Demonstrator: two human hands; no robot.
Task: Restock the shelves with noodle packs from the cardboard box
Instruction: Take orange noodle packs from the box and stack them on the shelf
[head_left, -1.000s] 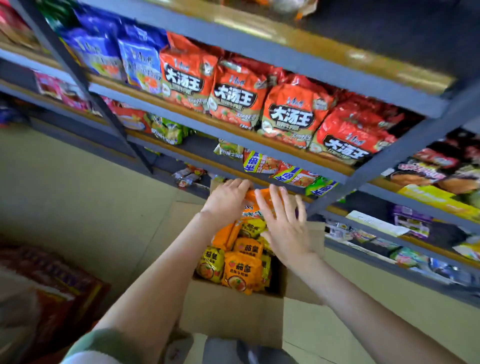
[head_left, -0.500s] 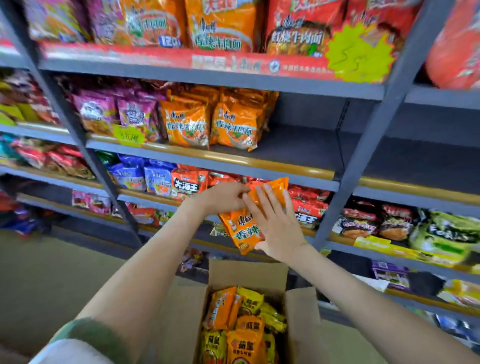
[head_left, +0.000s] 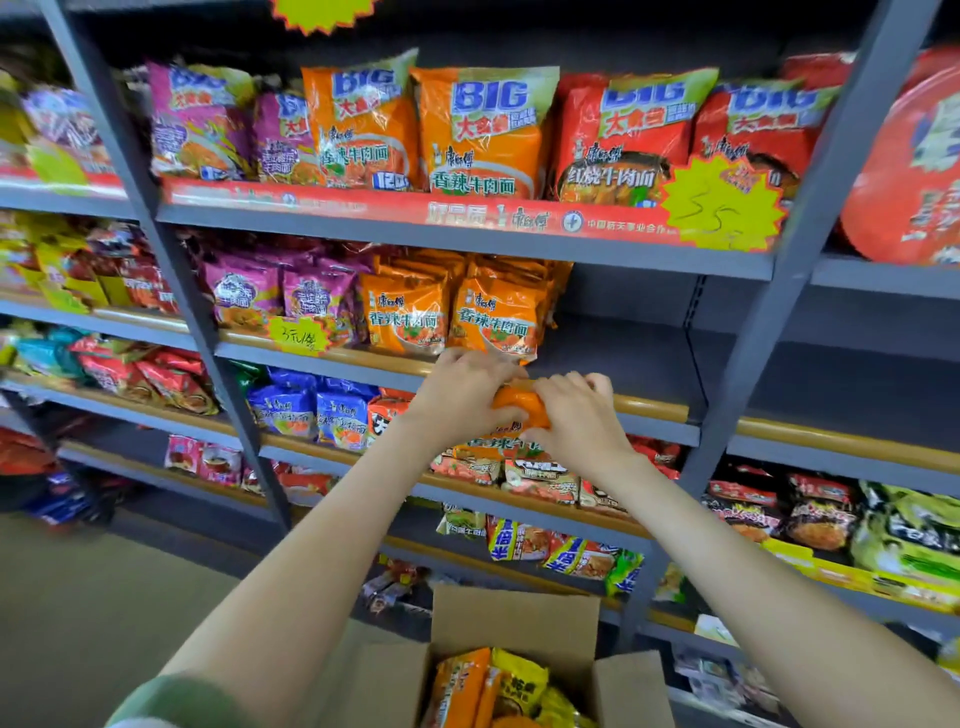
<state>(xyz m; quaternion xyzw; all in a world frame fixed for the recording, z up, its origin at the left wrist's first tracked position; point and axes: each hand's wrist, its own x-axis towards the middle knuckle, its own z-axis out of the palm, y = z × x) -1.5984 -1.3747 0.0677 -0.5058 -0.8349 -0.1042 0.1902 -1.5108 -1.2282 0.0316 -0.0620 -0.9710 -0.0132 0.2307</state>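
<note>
1. Now, my left hand (head_left: 462, 395) is gripping one end of the orange noodle pack (head_left: 519, 408), level with the shelf's front rail (head_left: 649, 408).
2. My right hand (head_left: 576, 415) is clamping the other end, fingers curled over it.
3. I'm reading this as the placing step: next, the pack, mostly hidden and seemingly bunched, needs sliding into the bare shelf space (head_left: 623, 353) right of the orange row (head_left: 493, 317).

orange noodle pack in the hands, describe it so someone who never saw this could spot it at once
Find the grey rack's shelf where the standing orange packs stop halfway along. At its wooden front edge the left hand and right hand grip one orange noodle pack. Unlike its neighbours, it is not standing in a row but squeezed between both hands.
</note>
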